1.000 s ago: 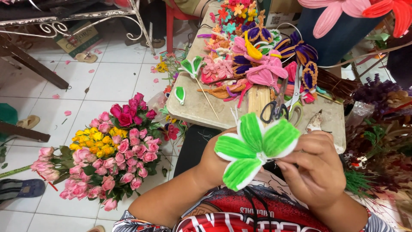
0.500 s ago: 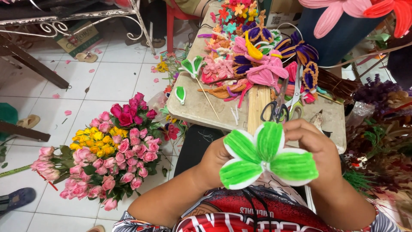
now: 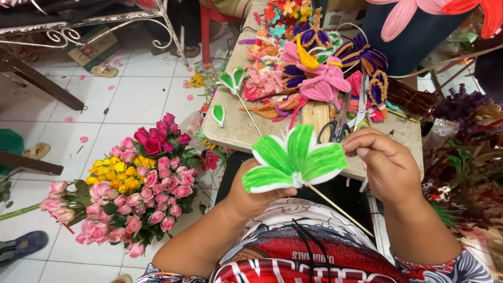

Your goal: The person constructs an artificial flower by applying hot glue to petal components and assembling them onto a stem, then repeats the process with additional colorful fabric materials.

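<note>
Our left hand (image 3: 250,195): we hold the green and white fuzzy-wire leaf cluster (image 3: 293,157) from below, fingers closed on the spot where its leaves join
Our right hand (image 3: 389,166): fingers pinched together at the right tip of the cluster, touching the fuzzy edge of one leaf
Where the cluster is: up in the air in front of our chest, just over the near edge of the small table (image 3: 236,131)
Stick: a thin wooden stick (image 3: 340,210) runs from under the cluster down to the right, over our lap
What looks done: we count four green leaves with white edges, all joined at one point, and the stick seems to be on already
What looks left: we think the leaves need a bit more shaping, since our right hand is pinching one of them
Other made things: a pile of fuzzy-wire flowers (image 3: 314,68) fills the far part of the table, and two more small green leaves (image 3: 232,79) sit on sticks at its left side
Scissors: black-handled scissors (image 3: 335,128) lie on the table, just behind the cluster
Edges: the near table edge is right under our hands
Open room: a big bunch of pink, red and yellow roses (image 3: 131,178) lies on the tiled floor (image 3: 141,94) to our left, with bare tiles behind it; to our right, dark dried plants (image 3: 466,157) crowd close
</note>
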